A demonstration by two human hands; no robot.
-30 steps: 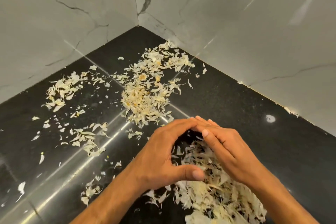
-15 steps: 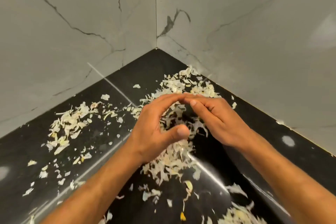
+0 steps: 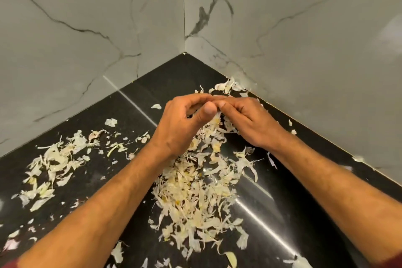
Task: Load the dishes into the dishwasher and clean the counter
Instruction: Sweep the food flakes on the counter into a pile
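tabletop (image 3: 65,213): black polished stone, super glossy, speckled
walls (image 3: 87,28): pale veined marble-look tile, smooth, soft sheen
peel scraps (image 3: 195,202): thin, papery, dry-looking, matt

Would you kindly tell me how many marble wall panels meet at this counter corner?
2: the left grey-veined marble wall panel and the right one, joined above the black polished stone counter.

Glossy black counter (image 3: 65,235); pale, perhaps yellowish peels (image 3: 191,198); grey-veined white walls (image 3: 87,17).
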